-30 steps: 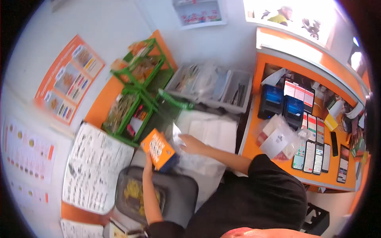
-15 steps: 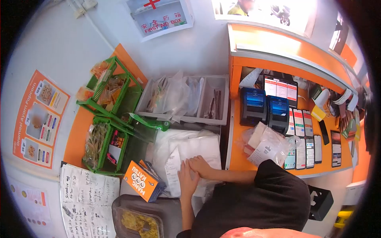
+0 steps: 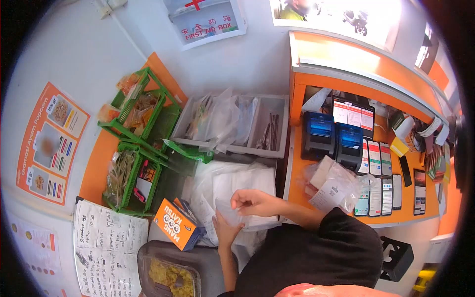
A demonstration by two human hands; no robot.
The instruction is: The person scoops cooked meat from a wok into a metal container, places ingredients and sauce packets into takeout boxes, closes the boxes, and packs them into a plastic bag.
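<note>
Translucent piece is between the hands, above the white stack, near the orange box. Left hand: grip grasping it. Right hand: fingers curled beside it; cannot tell whether grasping. Step, judged: two-handed handling; next move calls for a steady left grip.

Two hands over the worktop, one box at its left edge, one tray at its back; on the desk, two printers near the left edge, one tablet behind, nine phones toward the right.
</note>
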